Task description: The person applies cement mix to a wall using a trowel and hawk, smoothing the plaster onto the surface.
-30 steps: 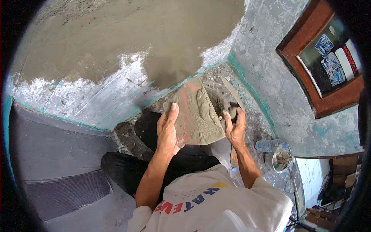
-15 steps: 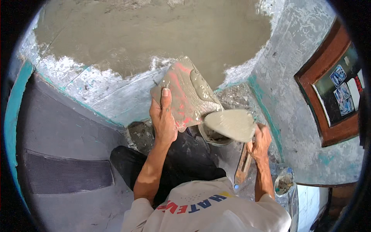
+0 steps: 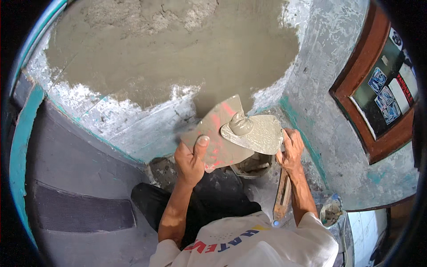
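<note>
My left hand (image 3: 191, 161) grips a flat board (image 3: 208, 133) smeared with grey plaster and showing red patches, thumb on top. In my right hand (image 3: 291, 149) is a trowel (image 3: 264, 132) with a rounded, plaster-coated blade; its handle is mostly hidden by my fingers. The blade lies over the board's right part, and a lump of wet plaster (image 3: 241, 124) sits at its tip. Below the board and trowel, a bucket (image 3: 252, 169) with grey mix inside is partly covered. Ahead, wet grey plaster (image 3: 178, 62) coats the wall.
A long wooden tool (image 3: 282, 196) leans below my right hand. A clear container (image 3: 331, 212) stands at the lower right. On the right wall hangs a brown wooden frame (image 3: 356, 84). A dark panel with a mesh patch (image 3: 84, 208) lies at left.
The trowel has moved left over the board, and a plaster lump now bunches at its tip. The board has come slightly lower and tilted. The view has shifted a little.
</note>
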### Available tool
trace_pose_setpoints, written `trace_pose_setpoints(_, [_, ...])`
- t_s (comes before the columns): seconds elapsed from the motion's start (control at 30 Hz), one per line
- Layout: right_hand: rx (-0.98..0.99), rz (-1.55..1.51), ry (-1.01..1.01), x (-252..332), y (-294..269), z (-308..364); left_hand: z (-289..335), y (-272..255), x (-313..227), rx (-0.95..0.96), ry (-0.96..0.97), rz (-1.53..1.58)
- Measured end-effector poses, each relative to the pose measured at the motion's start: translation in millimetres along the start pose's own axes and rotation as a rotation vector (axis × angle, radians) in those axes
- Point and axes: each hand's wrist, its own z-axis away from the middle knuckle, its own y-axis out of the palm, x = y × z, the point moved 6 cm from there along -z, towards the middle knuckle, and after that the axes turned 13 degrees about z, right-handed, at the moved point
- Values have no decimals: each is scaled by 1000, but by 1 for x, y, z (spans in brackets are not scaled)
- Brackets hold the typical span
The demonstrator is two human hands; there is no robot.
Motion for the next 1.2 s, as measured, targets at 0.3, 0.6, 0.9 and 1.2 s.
trace_pose_setpoints(0.3, [-299,68,-38,-11,3,-116,-18,0,1,113,66,-238])
trace_pose_setpoints(0.6, [-307,-335,132,-30,41,-246,-11,-50,19,-35,27,-227])
trace_pose_setpoints(0.9, [14,-536,186,-69,138,-338,-5,-86,37,-118,-123,-221])
trace_pose_setpoints(1.2, [118,-340,248,-87,136,-342,-7,-104,65,-132,-119,-227])
